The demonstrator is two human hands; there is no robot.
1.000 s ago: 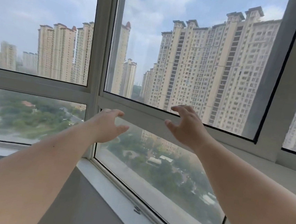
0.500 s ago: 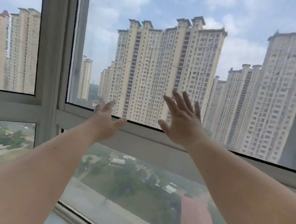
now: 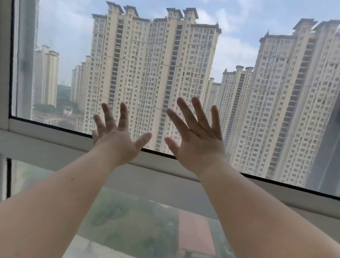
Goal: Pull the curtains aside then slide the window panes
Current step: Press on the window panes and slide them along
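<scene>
Head view shows your left hand (image 3: 118,138) and right hand (image 3: 197,142) splayed, gripping nothing, at the pane (image 3: 150,64) just above its lower rail (image 3: 45,137); no curtains visible, seemingly aside already; sliding is left.

Glass pane (image 3: 150,64) and white frame rail (image 3: 59,145) straight ahead of hands.

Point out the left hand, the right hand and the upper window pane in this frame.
left hand (image 3: 115,139): head view, back of the hand.
right hand (image 3: 199,145): head view, back of the hand.
upper window pane (image 3: 71,25): head view, bare glass at upper left.
</scene>
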